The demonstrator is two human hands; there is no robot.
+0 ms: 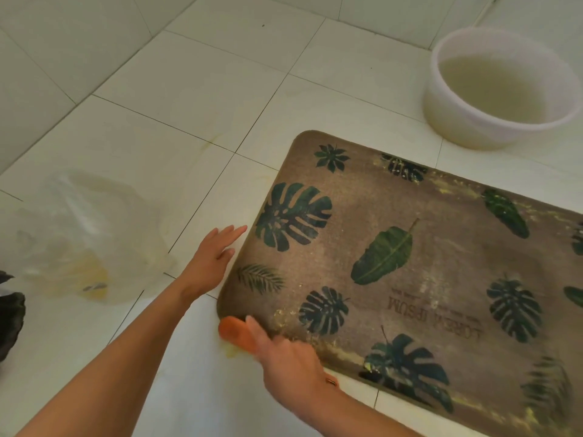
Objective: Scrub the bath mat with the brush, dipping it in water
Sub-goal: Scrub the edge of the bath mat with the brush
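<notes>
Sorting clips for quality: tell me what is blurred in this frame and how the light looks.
Head view: the right hand and the orange brush it grips are smeared by motion; the left hand and the bath mat are sharper; the light is soft, without hard shadows.

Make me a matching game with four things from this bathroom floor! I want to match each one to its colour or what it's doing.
Things:
1 brush
2 bath mat
3 basin
4 plastic bag

Matches:
A holds cloudy water
B orange, gripped by the right hand
C brown with green leaves
D clear, lying on the tiles

Pairs: 1-B, 2-C, 3-A, 4-D.
</notes>
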